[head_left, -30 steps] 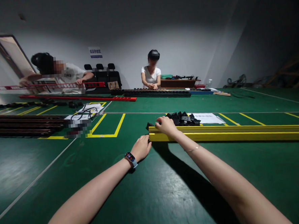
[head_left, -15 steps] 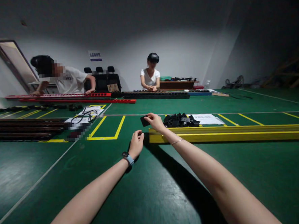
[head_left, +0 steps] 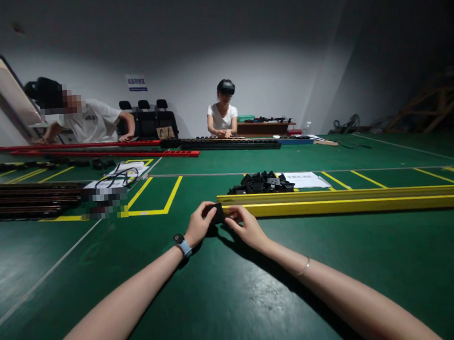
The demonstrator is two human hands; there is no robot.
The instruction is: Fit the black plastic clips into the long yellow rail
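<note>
A flat, square black end cap (head_left: 217,213) is pinched between the thumb and fingers of my left hand (head_left: 200,224), right at the left end of a long yellow rail (head_left: 329,206). My right hand (head_left: 249,229) is closed around that end of the rail, its fingertips close beside the cap. Whether those fingertips also touch the cap, I cannot tell. The joint between cap and rail is partly hidden by my fingers. Just behind the rail lies a heap of similar black pieces (head_left: 264,183).
A white paper sheet (head_left: 304,179) lies by the heap. Dark rails (head_left: 25,200) are stacked at left, near papers and a cable (head_left: 125,172). Across the green surface, two co-workers (head_left: 93,121) (head_left: 223,118) handle red rails (head_left: 180,153) and a black rail (head_left: 229,144).
The black cap has come down from my raised right hand into my left hand at the rail's end. My right hand has lowered onto the rail end. The view has turned slightly right.
</note>
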